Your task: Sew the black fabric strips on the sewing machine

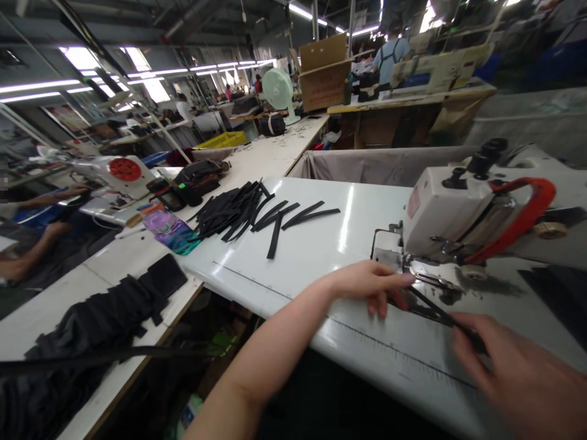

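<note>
A narrow black fabric strip point(433, 307) stretches between my two hands, just in front of the sewing machine point(440, 211). At its far end my left hand point(378, 286) pinches the strip, close beside the metal presser foot and needle plate. Nearer to me, my right hand point(509, 360) grips the other end between thumb and fingers; it is slightly blurred. Loose black strips point(275, 235) lie on the white machine table point(316, 250), with a heaped pile of strips point(229, 208) behind them at the left. Dark fabric pieces point(557, 299) rest right of the machine.
A row of black fabric pieces point(105, 311) covers the side table at left, near a purple-teal pouch point(172, 231). Another sewing machine point(119, 174) stands beyond, with a co-worker's arms point(41, 250) beside it. A fan point(279, 90) and cardboard box point(323, 73) are farther back.
</note>
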The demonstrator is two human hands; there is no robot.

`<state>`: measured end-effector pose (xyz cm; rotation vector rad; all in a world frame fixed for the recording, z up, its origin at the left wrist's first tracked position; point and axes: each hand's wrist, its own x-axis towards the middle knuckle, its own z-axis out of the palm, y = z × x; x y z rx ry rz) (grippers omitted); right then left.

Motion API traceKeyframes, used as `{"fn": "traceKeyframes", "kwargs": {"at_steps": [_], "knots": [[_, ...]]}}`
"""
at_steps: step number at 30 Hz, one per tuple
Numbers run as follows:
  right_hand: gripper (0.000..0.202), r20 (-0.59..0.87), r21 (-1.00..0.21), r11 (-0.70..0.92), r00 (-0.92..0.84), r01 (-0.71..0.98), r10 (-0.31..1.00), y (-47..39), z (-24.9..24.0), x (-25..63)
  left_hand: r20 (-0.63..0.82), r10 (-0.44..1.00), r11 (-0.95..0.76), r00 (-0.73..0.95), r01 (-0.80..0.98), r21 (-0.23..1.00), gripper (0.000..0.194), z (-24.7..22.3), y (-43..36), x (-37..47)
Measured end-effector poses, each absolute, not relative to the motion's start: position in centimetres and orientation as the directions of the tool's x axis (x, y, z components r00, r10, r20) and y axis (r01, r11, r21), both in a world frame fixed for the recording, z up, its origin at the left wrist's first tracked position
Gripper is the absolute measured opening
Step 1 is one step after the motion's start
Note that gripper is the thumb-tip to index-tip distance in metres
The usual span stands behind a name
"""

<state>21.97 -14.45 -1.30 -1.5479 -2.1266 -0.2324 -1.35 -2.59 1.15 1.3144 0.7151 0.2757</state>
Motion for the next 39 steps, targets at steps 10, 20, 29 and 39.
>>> {"fn": "traceKeyframes", "kwargs": {"at_steps": [10,20,29,39], "knots": [[0.035,0.530,-0.254,0.789,-0.601,0.560,0.598,-9.6,-0.6,20.2,-0.298,0.685,0.330,0.665,0.082,0.941,0.019,0.5,-2.2,-0.7],[0.039,0.527,0.187,0.680,-0.657,0.709,0.540,-10.4,-2.1,19.7,0.321,0.804,-0.586,0.501,0.576,0.570,0.012,-0.9,-4.1,1.3],[0.033,0.540,0.098,0.658,-0.595,0.747,0.595,-9.8,-3.0,19.5,0.358,0.767,-0.638,0.532,0.578,0.509,0.020,-1.4,-4.0,1.5],[0.033,0.574,0.016,0.666,-0.553,0.746,0.605,-9.7,-2.8,19.4,0.330,0.768,-0.638,0.548,0.621,0.455,0.019,-1.3,-4.1,1.8]]}}
